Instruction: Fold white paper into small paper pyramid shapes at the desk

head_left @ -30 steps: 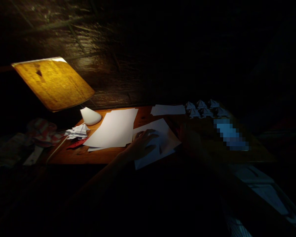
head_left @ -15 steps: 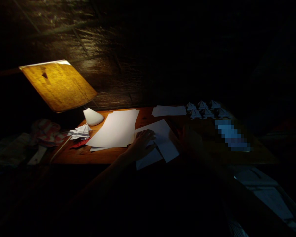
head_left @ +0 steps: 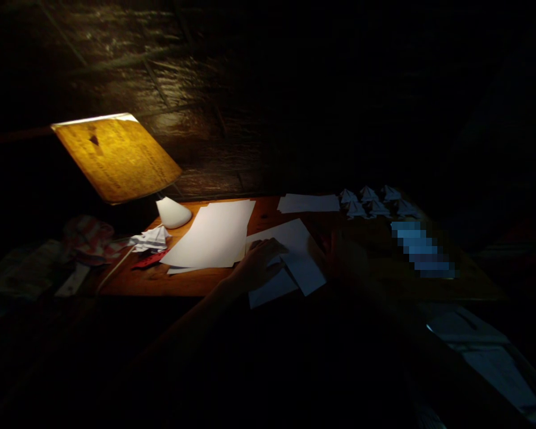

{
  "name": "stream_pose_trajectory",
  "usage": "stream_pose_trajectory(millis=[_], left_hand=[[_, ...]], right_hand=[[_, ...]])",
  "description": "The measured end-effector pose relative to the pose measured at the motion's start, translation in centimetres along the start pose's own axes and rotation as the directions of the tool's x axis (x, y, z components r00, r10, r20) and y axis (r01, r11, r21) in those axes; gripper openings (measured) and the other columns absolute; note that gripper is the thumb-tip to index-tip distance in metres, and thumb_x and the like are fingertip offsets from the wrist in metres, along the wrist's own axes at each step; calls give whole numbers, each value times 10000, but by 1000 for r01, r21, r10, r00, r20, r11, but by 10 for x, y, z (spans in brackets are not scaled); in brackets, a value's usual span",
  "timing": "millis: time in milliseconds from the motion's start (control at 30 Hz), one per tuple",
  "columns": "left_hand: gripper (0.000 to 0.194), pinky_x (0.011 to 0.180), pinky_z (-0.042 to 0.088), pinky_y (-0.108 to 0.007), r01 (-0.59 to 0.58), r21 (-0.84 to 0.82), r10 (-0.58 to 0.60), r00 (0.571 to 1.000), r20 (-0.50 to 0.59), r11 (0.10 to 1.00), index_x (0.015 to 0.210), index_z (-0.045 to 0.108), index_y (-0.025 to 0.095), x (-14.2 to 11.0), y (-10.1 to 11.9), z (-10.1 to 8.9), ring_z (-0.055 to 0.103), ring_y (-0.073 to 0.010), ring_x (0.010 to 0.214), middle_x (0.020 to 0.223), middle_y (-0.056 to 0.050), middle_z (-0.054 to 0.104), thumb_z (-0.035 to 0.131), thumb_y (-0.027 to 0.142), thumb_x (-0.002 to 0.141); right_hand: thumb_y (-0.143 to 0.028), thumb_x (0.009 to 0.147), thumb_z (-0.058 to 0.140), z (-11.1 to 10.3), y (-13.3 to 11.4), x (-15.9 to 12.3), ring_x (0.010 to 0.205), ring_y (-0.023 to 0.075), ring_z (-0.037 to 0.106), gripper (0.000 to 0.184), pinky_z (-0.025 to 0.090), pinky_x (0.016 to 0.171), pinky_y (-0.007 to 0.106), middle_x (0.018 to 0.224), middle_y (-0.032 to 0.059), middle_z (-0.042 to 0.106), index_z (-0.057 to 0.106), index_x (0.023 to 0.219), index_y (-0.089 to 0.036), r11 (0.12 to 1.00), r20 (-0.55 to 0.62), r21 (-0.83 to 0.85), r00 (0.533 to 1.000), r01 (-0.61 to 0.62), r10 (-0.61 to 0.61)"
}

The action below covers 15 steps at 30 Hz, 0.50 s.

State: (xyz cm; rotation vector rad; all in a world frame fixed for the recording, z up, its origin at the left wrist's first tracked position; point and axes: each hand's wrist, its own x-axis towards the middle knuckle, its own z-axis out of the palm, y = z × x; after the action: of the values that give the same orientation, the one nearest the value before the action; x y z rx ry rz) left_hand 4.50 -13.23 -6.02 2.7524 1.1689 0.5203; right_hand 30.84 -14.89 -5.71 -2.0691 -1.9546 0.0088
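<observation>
My left hand [head_left: 259, 262] lies on white paper, fingers stretched out and pressing down. Beneath it, one pale sheet [head_left: 300, 253] has a straight edge running diagonally, and a lower piece [head_left: 272, 289] sticks out toward me; whether they are one folded sheet or two cannot be made out. At the right edge of this paper is my right hand [head_left: 339, 253], deep in shadow. Its fingers, and anything in them, are too dark to make out.
A stack of white sheets [head_left: 212, 235] lies left of my hands, beside a lit table lamp [head_left: 174, 213]. Crumpled striped paper [head_left: 150, 239] and a red item [head_left: 149, 260] are near its base. Further back are more sheets [head_left: 309, 203], several folded paper shapes [head_left: 368, 208], and a blurred-out bluish rectangle [head_left: 422, 247].
The whole view has shifted slightly, so the lamp and table appear a little further right. Both hands stay in nearly the same place at the paper.
</observation>
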Motion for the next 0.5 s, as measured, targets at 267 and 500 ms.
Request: stream_pose_trajectory(millis=[267, 500], left_hand=[[171, 976, 475, -415, -49, 252, 57, 998, -24, 966, 862, 688, 201, 37, 8, -23, 654, -231, 915, 883, -49, 694, 547, 181, 956], [151, 820, 482, -343, 241, 272, -99, 889, -448, 932, 894, 673, 156, 132, -19, -70, 640, -236, 922, 932, -93, 667, 541, 200, 954]], right_hand=[[-388, 1034, 473, 2, 19, 11, 807, 233, 649, 217, 376, 630, 305, 922, 106, 681, 540, 974, -190, 928, -168, 373, 983, -6, 74], [-598, 984, 487, -31, 39, 22, 774, 216, 582, 392, 391, 660, 319, 878, 64, 658, 546, 938, -214, 732, -408, 680, 849, 38, 335]])
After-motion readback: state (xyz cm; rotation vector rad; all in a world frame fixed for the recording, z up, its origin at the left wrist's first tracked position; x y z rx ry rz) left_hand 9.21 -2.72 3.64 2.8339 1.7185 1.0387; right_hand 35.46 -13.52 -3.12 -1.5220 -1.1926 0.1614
